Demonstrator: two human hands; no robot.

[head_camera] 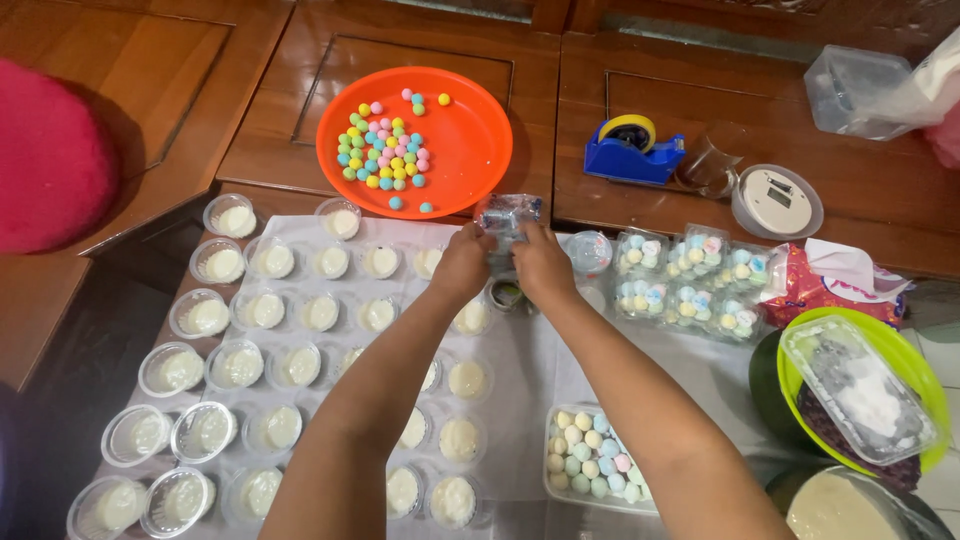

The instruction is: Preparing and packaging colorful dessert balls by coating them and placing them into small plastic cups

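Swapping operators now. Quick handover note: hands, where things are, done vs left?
Left hand and right hand: both grip one small clear cup, lifted above the white sheet.
Orange tray: loose coloured balls, behind the sheet.
Done: closed cups with balls grouped right of the hands.
Left: rows of open cups with white filling on the left, no balls visible in them. More balls wait in a rectangular tub by the right forearm.
Tape dispenser sits on the wooden surface behind.

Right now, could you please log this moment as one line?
left hand: holds small clear cup | right hand: same cup | below: rows of filled cups | behind: orange tray
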